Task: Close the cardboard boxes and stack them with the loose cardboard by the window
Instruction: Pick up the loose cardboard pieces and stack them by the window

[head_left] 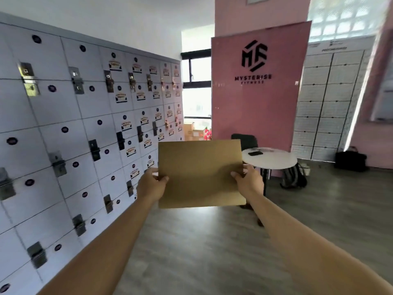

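Observation:
A flat brown sheet of loose cardboard (pixel 201 173) is held up in front of me at chest height, its face toward the camera. My left hand (pixel 151 185) grips its left edge, thumb on the front. My right hand (pixel 247 180) grips the right edge the same way. Far ahead, past the end of the lockers, several cardboard boxes (pixel 192 130) stand stacked below the window (pixel 196 81), partly hidden by the sheet.
A wall of white lockers (pixel 85 135) runs along the left. A pink panel with a logo (pixel 255 86) stands ahead. A round white table (pixel 270 159) with a phone, a dark chair (pixel 244 141), a backpack (pixel 294 177) and a black bag (pixel 350 160) sit to the right on grey wood floor.

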A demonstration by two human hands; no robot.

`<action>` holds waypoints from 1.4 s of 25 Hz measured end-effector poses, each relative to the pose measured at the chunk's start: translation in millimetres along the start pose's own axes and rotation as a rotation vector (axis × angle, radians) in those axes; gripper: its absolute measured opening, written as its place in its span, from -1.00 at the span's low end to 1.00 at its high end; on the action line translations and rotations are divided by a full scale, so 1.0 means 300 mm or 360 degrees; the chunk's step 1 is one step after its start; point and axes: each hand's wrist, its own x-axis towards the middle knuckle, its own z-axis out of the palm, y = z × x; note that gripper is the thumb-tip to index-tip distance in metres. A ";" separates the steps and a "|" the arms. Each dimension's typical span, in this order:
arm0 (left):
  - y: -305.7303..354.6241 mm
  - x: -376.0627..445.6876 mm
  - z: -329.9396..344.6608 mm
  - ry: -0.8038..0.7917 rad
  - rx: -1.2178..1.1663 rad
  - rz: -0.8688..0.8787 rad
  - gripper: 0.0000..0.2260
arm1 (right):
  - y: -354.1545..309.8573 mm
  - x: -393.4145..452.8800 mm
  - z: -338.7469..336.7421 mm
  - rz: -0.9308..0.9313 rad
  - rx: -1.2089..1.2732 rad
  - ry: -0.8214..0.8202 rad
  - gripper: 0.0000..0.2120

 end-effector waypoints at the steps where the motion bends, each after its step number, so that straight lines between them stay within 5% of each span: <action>1: 0.015 0.045 0.058 -0.0024 0.0011 0.0013 -0.64 | 0.027 0.053 0.000 0.0008 -0.0021 0.0025 -0.56; 21: 0.166 1.468 1.170 -0.0190 -0.0046 -0.0019 -0.64 | 0.336 1.626 0.483 0.0052 -0.0306 0.0103 -0.46; 28: 0.270 1.944 1.511 -0.0039 -0.0107 -0.0111 -0.62 | 0.362 2.303 0.638 -0.0083 -0.0302 -0.0011 -0.49; 35: 0.189 2.450 1.661 0.0137 -0.0076 -0.0268 -0.59 | 0.327 2.784 1.051 -0.0202 -0.0226 -0.0151 -0.59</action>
